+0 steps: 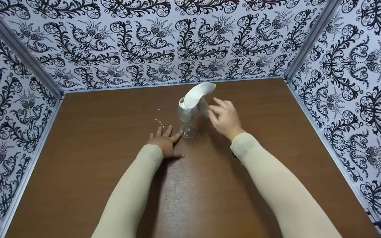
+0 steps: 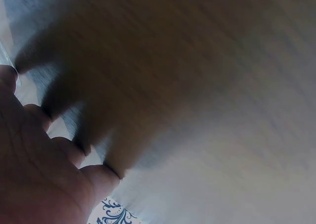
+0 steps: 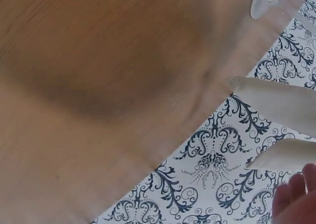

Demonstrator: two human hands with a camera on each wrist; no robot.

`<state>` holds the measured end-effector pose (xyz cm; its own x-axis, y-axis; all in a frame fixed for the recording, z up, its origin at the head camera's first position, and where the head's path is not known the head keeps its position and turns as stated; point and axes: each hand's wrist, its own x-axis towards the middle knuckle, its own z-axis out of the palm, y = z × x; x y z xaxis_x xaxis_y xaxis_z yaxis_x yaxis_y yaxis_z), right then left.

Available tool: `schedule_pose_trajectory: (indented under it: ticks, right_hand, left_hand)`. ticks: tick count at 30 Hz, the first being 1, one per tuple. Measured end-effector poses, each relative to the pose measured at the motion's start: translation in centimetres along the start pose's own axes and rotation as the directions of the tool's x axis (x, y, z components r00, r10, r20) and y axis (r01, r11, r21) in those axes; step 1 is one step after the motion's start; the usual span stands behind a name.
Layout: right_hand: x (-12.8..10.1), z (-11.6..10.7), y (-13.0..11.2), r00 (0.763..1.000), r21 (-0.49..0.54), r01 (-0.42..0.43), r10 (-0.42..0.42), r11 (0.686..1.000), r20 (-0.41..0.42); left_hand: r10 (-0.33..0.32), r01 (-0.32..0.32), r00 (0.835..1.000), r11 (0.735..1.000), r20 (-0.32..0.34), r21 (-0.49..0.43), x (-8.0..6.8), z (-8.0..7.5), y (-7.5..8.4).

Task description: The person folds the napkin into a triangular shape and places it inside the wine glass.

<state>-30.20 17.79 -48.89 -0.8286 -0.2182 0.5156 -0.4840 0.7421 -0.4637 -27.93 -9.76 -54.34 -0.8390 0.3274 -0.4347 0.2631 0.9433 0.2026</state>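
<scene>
A clear stemmed glass (image 1: 188,129) stands upright on the brown table. Folded into its bowl is a white napkin (image 1: 198,94), one end arching up to the right and another hanging over the rim. My left hand (image 1: 165,143) lies flat with fingers spread, its index fingertip at the edge of the glass's foot. Just right of the napkin's hanging end is my right hand (image 1: 224,116), raised with loosely bent fingers. In the right wrist view, two pointed napkin ends (image 3: 284,155) show above the fingertips (image 3: 296,185), and the glass foot (image 3: 264,1) appears at the top.
Small white specks (image 1: 159,121) lie on the table (image 1: 104,138) beyond the left hand. Patterned black-and-white panels (image 1: 137,43) rise behind the table and at both sides, with grey metal posts (image 1: 304,39) at the corners.
</scene>
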Motion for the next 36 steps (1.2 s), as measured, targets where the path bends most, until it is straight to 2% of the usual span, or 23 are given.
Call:
schedule_pose_trajectory:
  ticks: [2, 6, 15, 18, 22, 29, 33, 36]
  right_hand:
    - [-0.1, 0.1, -0.1, 0.995, -0.001, -0.026, 0.026, 1.000, 0.101]
    - [0.0, 0.4, -0.3, 0.963, -0.024, -0.074, 0.077, 0.997, 0.258]
    - [0.5, 1.4, -0.6, 0.884, -0.098, -0.135, 0.164, 0.986, 0.437]
    - [0.7, 1.6, -0.7, 0.875, -0.113, -0.137, 0.174, 0.984, 0.451]
    - [0.6, 1.7, -0.8, 0.882, -0.106, -0.151, 0.182, 0.983, 0.435]
    - [0.2, 1.5, -0.8, 0.895, -0.086, -0.165, 0.185, 0.983, 0.405]
    - [0.1, 1.5, -0.8, 0.898, -0.103, -0.153, 0.182, 0.983, 0.400]
    - [0.0, 1.4, -0.8, 0.901, -0.112, -0.139, 0.173, 0.984, 0.397]
  left_hand:
    - [0.001, -0.001, 1.000, 1.000, 0.000, -0.007, 0.1, 0.0, 0.0]
    - [0.002, -0.002, 1.000, 1.000, -0.004, -0.003, 0.1, 0.0, -0.1]
    - [-0.004, 0.004, 1.000, 1.000, 0.013, 0.002, -0.2, -0.1, 0.1]
    - [-0.008, 0.009, 1.000, 1.000, 0.018, -0.009, -0.5, -0.3, 0.2]
    - [-0.004, 0.004, 1.000, 1.000, 0.012, -0.025, -0.7, -0.5, 0.4]
    - [-0.005, 0.005, 1.000, 1.000, -0.020, -0.017, -0.3, -0.2, 0.3]
    - [-0.002, 0.003, 0.999, 1.000, -0.053, 0.014, -0.3, -0.3, 0.7]
    - [0.023, -0.015, 0.995, 0.996, -0.094, 0.087, -0.6, -0.5, 1.3]
